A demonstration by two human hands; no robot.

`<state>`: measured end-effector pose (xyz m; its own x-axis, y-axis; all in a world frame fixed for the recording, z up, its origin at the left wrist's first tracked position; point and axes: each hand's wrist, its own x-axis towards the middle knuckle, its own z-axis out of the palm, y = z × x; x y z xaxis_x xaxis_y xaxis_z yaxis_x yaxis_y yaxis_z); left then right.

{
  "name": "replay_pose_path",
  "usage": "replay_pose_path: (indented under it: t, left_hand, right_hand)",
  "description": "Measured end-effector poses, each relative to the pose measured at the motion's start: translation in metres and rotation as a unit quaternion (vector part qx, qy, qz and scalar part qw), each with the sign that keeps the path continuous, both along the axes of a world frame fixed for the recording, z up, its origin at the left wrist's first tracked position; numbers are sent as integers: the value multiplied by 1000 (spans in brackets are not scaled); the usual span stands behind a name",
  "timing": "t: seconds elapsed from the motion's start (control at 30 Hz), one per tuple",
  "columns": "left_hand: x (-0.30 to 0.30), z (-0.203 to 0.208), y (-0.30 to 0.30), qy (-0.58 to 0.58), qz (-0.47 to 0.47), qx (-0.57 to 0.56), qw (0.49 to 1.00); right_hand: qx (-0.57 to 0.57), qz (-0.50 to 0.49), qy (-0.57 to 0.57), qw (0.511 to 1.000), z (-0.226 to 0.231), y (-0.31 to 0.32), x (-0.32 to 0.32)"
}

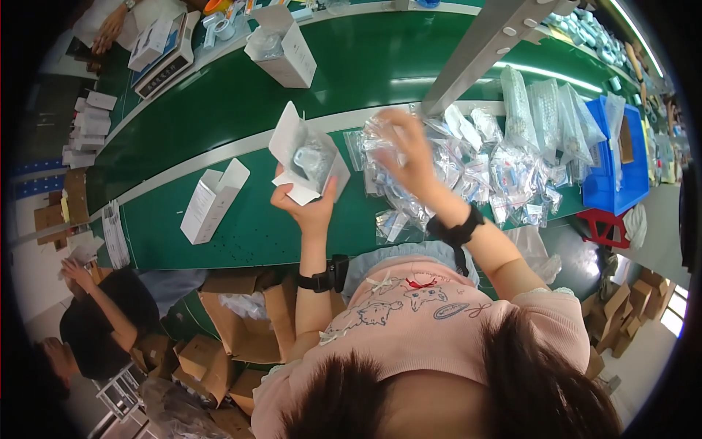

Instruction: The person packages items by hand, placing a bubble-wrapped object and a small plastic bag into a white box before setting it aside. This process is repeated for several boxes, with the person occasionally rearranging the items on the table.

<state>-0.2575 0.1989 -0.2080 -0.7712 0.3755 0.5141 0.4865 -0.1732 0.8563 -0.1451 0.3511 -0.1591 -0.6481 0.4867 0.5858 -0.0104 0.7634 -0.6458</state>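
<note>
My left hand (308, 208) is closed around the lower part of a small white carton (336, 175), whose flaps stand open. Inside the carton sits a white and grey plastic part (310, 158) in clear wrapping. Beside it, my right hand (409, 157) is over the left end of a heap of small clear plastic bags (468, 172) with white and blue pieces in them. Motion smears its fingers, so whether they grip a bag cannot be made out. Another white carton (212, 201), its flap up, lies on the green table to the left of my left hand.
A third open white carton (292, 66) stands on the far green surface. Bubble-wrap sleeves (545, 113) and a blue bin (621, 161) are at the right. A grey metal post (475, 58) rises behind the bags. Co-workers' hands (110, 29) show at the left.
</note>
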Motion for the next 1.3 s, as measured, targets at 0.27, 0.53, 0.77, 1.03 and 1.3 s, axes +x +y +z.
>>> replay_pose_path:
  t: [0.27, 0.53, 0.77, 1.03, 1.3]
  left_hand:
    - [-7, 16, -31, 80, -27, -154, 984]
    - [-17, 54, -36, 108, 23, -336, 935]
    - [-34, 60, -32, -67, 44, -302, 950]
    - [-45, 54, -32, -88, 30, -287, 954]
    - [-52, 53, -36, -151, -8, -270, 951]
  right_hand:
    - [26, -64, -489, 870, -109, 69, 3]
    - [-133, 21, -58, 989, 24, 41, -1]
    - [-191, 81, -106, 973, 49, 33, -10]
    - [-167, 325, 62, 929, 48, -14, -41]
    - [231, 418, -293, 829, 37, -21, -63]
